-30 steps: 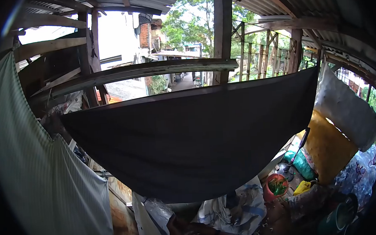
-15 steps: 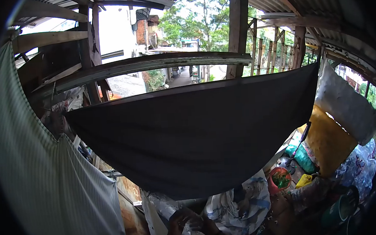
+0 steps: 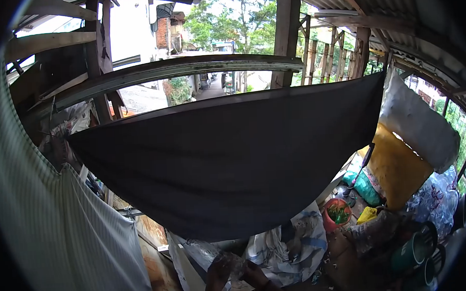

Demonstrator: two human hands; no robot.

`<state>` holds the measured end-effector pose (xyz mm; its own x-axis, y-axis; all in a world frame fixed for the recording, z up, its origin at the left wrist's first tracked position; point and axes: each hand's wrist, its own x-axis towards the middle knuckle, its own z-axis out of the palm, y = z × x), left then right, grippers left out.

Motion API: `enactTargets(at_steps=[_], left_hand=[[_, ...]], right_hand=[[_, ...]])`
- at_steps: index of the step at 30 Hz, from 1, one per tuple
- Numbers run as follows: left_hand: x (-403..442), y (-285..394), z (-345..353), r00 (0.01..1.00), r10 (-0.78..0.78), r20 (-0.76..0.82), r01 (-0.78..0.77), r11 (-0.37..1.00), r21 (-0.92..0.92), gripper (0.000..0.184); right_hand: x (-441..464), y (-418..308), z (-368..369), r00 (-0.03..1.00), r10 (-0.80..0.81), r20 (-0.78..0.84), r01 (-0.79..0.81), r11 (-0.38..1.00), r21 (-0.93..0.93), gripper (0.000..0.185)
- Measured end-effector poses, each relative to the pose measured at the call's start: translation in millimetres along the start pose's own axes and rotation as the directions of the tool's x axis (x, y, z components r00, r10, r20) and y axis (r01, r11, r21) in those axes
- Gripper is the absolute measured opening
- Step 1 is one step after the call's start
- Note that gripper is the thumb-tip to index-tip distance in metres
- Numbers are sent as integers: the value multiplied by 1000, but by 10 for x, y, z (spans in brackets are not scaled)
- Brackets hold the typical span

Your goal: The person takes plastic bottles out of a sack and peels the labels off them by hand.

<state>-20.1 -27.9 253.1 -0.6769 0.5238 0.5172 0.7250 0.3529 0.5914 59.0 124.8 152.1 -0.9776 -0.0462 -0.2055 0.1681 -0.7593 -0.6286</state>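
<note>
Closing its grip on the crumpled clear plastic piece (image 3: 232,262), the left hand (image 3: 216,275) holds one side; the right hand (image 3: 254,275) grips the other, just beside the white, blue-striped woven sack (image 3: 307,247), below the hanging black cloth (image 3: 234,161).

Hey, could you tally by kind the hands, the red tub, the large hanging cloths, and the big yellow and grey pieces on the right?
Hands: 2 (left hand, right hand)
Red tub: 1
Hanging cloths: 2 (black cloth, striped cloth)
Big pieces: 2 (yellow piece, grey piece)
Total: 7
</note>
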Motion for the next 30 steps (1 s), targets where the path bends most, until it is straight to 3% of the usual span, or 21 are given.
enactTargets(at_steps=[2,5,6,7,8,10,15,16,17,18,20,21,24,26,28,29,30], left_hand=[[36,16,42,998,62,-16,-61,997,55,17],[80,77,152,993,98,-58,-98,995,15,18],[76,150,245,903,-408,-135,214,699,-682,21],[96,230,283,651,-739,173,184,-68,-981,26],[123,278,275,655,-735,174,185,-67,-980,26],[179,417,236,738,-674,0,228,250,-941,32],[172,353,606,685,-703,-188,196,427,-883,33],[137,232,761,745,-574,-339,237,703,-670,30],[87,188,858,812,-400,-425,245,895,-374,27],[133,389,852,829,-396,-395,254,895,-366,27],[279,820,921,853,-472,-225,309,803,-510,24],[371,852,994,806,-562,-184,356,709,-609,26],[471,905,1235,848,-510,-145,344,737,-582,24],[564,969,1403,863,-485,-139,321,740,-591,27],[685,895,1627,758,-652,36,392,409,-824,27],[764,904,1715,698,-705,127,407,245,-880,27],[831,991,1796,706,-697,130,398,239,-886,27]], right_hand=[[-62,-114,49,985,-34,-170,-15,962,-274,35],[-98,-376,151,974,-34,-223,-44,941,-334,39],[-56,-416,127,977,-40,-210,-34,941,-337,39],[-39,-451,83,981,-58,-186,-29,901,-433,37],[-59,-480,29,983,-74,-169,-26,851,-524,35],[-160,-575,84,985,-90,-148,0,854,-520,33],[-214,-774,44,989,-113,-97,41,830,-556,33],[-244,-822,1,985,-149,-85,76,823,-563,33],[-310,-831,-45,980,-183,-82,106,820,-563,34],[-398,-939,-8,976,-189,-105,103,835,-541,34],[-531,-1231,-7,946,-62,-319,-91,892,-444,35],[-559,-1329,-32,939,-69,-336,-81,907,-413,35],[-726,-1469,-284,940,-117,-321,-54,877,-477,38],[-733,-1575,-570,957,-55,-283,-86,883,-462,37],[-664,-1452,-1086,980,-4,-199,-81,905,-417,33],[-671,-1417,-1291,997,-4,-81,-21,952,-304,37],[-748,-1591,-1282,999,-18,35,24,983,-182,41]])
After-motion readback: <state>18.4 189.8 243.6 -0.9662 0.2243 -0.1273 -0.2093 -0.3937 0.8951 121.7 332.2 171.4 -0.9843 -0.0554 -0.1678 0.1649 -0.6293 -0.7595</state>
